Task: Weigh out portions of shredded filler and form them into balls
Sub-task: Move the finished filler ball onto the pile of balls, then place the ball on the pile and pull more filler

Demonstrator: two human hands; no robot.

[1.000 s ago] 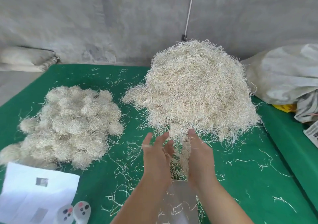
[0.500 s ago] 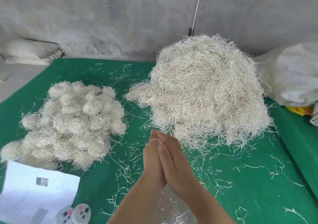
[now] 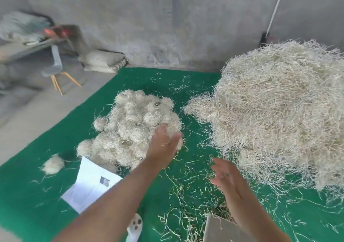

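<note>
Half a second ago our two hands were pressed flat together in front of us; now they have come apart, and our head has turned to the left. Our left hand (image 3: 163, 145) has reached out over the near edge of the heap of balls (image 3: 134, 130), palm down, fingers loose and spread, with a bit of pale filler just past the fingertips; we cannot tell if it touches the hand. Our right hand (image 3: 226, 178) hangs over the green worktop (image 3: 33, 195), open and holding nothing, fingers straight and a little apart. We see one big pile of loose filler (image 3: 279, 115) on the right and one heap of many balls to its left, too blurry to count. One ball (image 3: 53, 164) lies alone, well apart from the heap. One white paper sheet (image 3: 89, 186) lies beside the heap, under our left arm. One grey tray corner (image 3: 219, 230) shows at the bottom edge. Loose strands lie scattered all over the worktop.
</note>
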